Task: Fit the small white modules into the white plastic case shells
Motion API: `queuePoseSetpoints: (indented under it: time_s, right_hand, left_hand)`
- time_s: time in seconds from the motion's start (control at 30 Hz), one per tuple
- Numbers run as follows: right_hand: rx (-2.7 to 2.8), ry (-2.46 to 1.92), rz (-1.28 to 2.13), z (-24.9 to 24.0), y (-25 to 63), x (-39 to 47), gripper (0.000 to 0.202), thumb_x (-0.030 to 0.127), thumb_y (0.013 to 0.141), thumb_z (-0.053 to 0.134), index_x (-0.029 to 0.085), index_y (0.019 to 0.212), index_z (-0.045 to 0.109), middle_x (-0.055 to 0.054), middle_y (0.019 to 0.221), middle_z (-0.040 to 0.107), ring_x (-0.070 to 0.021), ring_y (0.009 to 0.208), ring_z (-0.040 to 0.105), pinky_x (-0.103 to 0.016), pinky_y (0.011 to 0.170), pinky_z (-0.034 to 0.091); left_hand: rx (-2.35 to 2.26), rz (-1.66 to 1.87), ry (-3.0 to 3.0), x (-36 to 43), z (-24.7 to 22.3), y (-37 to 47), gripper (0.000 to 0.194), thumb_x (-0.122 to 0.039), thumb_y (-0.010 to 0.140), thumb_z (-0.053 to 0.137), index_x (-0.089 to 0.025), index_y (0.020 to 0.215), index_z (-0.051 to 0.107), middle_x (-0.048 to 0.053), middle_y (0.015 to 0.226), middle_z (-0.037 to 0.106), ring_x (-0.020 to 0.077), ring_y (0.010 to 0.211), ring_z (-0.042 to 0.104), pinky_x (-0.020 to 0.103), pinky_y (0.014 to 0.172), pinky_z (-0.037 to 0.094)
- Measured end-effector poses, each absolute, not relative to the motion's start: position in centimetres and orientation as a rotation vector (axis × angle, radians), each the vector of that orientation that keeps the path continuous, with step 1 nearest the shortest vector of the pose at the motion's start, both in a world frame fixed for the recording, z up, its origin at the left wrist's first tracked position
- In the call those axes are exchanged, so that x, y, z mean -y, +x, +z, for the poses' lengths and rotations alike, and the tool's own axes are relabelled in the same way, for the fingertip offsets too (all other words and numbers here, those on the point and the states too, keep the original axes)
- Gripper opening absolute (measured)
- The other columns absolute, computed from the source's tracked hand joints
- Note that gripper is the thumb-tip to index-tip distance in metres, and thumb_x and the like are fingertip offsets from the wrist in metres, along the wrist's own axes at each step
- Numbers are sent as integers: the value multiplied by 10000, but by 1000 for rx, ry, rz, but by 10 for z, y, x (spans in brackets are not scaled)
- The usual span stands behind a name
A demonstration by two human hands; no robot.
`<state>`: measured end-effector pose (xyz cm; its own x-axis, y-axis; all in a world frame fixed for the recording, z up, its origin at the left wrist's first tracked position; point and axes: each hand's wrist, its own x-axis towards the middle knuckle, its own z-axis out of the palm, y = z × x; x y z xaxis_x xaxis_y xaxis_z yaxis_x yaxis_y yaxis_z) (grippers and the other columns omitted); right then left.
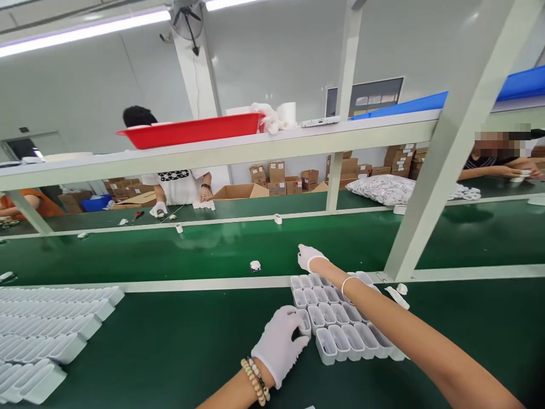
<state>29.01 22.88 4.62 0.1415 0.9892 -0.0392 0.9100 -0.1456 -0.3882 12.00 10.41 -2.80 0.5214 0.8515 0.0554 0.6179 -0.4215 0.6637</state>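
Observation:
My left hand (281, 343), in a white glove with a beaded bracelet at the wrist, is closed on a small white case (304, 322) at the left edge of a group of open white cases (340, 318). My right hand (310, 257), also gloved, reaches over the back of that group above the green belt; its fingers point left and whatever they hold, if anything, is hidden. A small white and black part (255, 266) lies on the belt to the left of my right hand.
Rows of white cases (46, 335) fill the left of the green table. A slanted post (426, 210) rises at the right. Overhead, a shelf (289, 142) carries a red tray (191, 130). People work across the belt (213, 244); a bag of white parts (381, 189) lies beyond.

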Motion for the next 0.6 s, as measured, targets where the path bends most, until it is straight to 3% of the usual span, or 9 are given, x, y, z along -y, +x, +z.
queuePoseSetpoints:
  time_s: [0.1,0.23,0.47,0.6]
  right_hand:
    - [2063,-1966,472,37,277,-244,348,373,932,612,154,1203,596,-110,1217,617,-234,1031,629,-432,875,533]
    - [2286,-1773,601,23,253,-267,297,345,942,603,189,1195,604,-88,1228,621,-218,1019,633,-423,865,544]
    - [2431,-1607,760,0,234,-286,292,293,918,643,170,1182,615,-76,1183,648,-219,1009,646,-434,871,547]
    - [2392,-1602,818,-6,234,-286,237,304,914,649,156,1100,646,-65,1123,672,-210,974,657,-421,852,553]
  left_hand:
    - [-1158,539,2191,-103,-30,121,160,-143,752,688,-194,708,544,35,1111,650,246,1082,594,389,940,464]
    - [-1110,537,2261,-98,-15,110,177,-146,723,693,-207,722,527,13,980,654,211,915,619,347,835,496]
    - [-964,1025,2211,-109,69,53,156,-59,760,547,-211,757,509,12,884,609,154,788,600,305,769,535]
    - [-1048,1237,2139,-111,104,24,195,-107,792,579,-227,946,562,10,968,657,146,802,653,314,786,564]
